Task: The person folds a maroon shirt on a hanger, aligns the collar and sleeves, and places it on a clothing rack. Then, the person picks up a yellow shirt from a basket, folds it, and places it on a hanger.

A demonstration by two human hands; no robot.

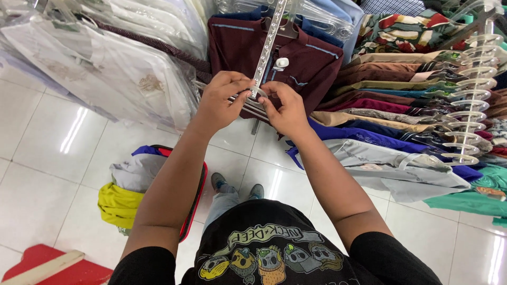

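At frame centre, left hand (221, 100) and right hand (285, 108) pinch the hanger strip (265, 47); keep it steady against the maroon shirt (306, 63).

1. Our left hand (221, 100) and right hand (285, 108) pinch the lower end of a clear plastic hanger strip (266, 45).
2. Behind it hangs a maroon shirt (306, 66).
3. Folded shirts (391, 105) fan out rightward; a basket of clothes (134, 184) sits on the floor.
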